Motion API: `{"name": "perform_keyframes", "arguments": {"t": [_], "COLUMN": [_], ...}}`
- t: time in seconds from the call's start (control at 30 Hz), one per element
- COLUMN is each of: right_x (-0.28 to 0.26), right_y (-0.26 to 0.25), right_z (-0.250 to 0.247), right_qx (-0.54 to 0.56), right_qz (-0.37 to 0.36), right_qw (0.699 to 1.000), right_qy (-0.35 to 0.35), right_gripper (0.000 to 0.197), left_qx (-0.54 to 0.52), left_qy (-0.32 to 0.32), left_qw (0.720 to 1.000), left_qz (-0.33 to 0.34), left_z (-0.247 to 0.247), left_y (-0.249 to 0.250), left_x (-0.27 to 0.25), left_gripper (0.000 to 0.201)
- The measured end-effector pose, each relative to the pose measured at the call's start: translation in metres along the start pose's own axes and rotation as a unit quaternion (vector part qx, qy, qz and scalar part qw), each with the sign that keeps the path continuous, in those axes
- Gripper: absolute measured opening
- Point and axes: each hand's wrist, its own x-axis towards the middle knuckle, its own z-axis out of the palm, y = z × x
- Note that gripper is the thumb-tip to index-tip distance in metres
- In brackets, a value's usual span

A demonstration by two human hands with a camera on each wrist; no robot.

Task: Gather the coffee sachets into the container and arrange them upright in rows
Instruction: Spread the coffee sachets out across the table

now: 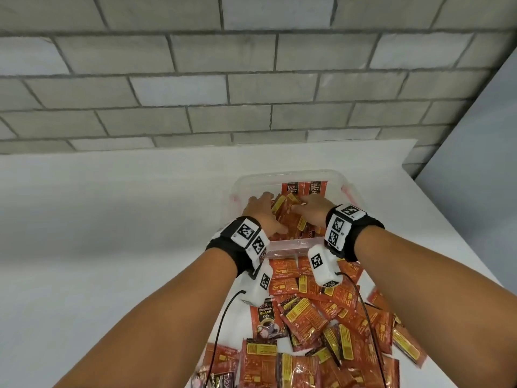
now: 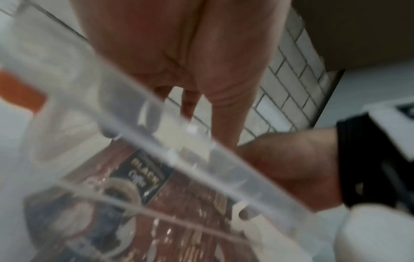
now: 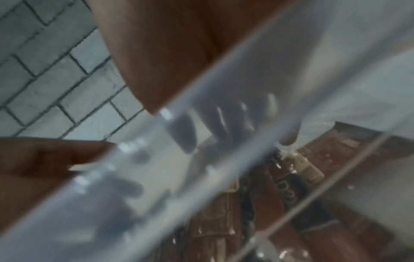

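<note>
1. Coffee sachets [image 1: 291, 219], red-orange with yellow panels, lay jumbled inside the clear plastic container [image 1: 296, 243] on the white tabletop [image 1: 112, 219].
2. Two sachets [image 1: 303, 189] stood upright against the container's far wall, their printed fronts facing the camera.
3. Many more loose sachets [image 1: 330, 326] were scattered in an overlapping heap on the tabletop, on the near side of the container, reaching to the bottom edge of the head view.
4. Both hands were inside the container, on top of the jumbled sachets.
5. The left hand [image 1: 258, 212] lay at the left side of the pile with its fingers stretched forward and down among the packets; whether it pinched one could not be told.
6. The right hand [image 1: 312, 212] lay at the right side, fingers reaching leftward across the pile toward the left hand; its grip could not be told either.
7. Each wrist wore a black strap carrying white blocks with black square markers, and a black cable ran back from each.
8. The wrist views were blurred and looked through the container's clear wall, showing only a sachet front printed "BLACK" [image 2: 143, 175] and dim fingers [image 3: 224, 122] behind the plastic.
9. A grey block wall [image 1: 251, 79] stood behind the tabletop.
</note>
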Motion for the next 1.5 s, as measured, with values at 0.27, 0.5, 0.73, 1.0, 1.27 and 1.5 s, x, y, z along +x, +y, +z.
{"name": "perform_keyframes", "arguments": {"t": [0.27, 0.5, 0.73, 1.0, 1.27, 1.5], "right_x": [-0.057, -0.147, -0.126, -0.12, -0.121, -0.116], "right_y": [0.01, 0.013, 0.059, 0.086, 0.09, 0.089], "right_z": [-0.019, -0.003, 0.025, 0.053, 0.053, 0.049], "right_qx": [0.032, 0.132, -0.156, -0.163, -0.135, 0.028], "right_qz": [-0.065, -0.143, -0.074, -0.082, -0.008, 0.037], "right_qw": [0.996, 0.981, 0.985, 0.983, 0.99, 0.998], "right_qy": [0.054, -0.011, -0.005, 0.022, 0.03, 0.033], "right_gripper": [0.049, 0.009, 0.031, 0.038, 0.046, 0.093], "left_qx": [-0.128, -0.017, 0.088, 0.223, 0.204, 0.144], "left_qy": [0.153, 0.002, -0.088, -0.053, -0.037, -0.025], "left_qw": [0.979, 0.998, 0.986, 0.97, 0.977, 0.989], "left_qz": [0.047, 0.061, 0.113, 0.084, 0.041, -0.021], "left_z": [-0.019, 0.021, 0.062, 0.091, 0.091, 0.087], "left_y": [-0.051, -0.063, -0.03, -0.03, -0.037, -0.039], "left_x": [-0.062, -0.094, -0.085, -0.083, -0.078, -0.074], "left_gripper": [0.02, 0.01, 0.04, 0.035, 0.044, 0.077]}}
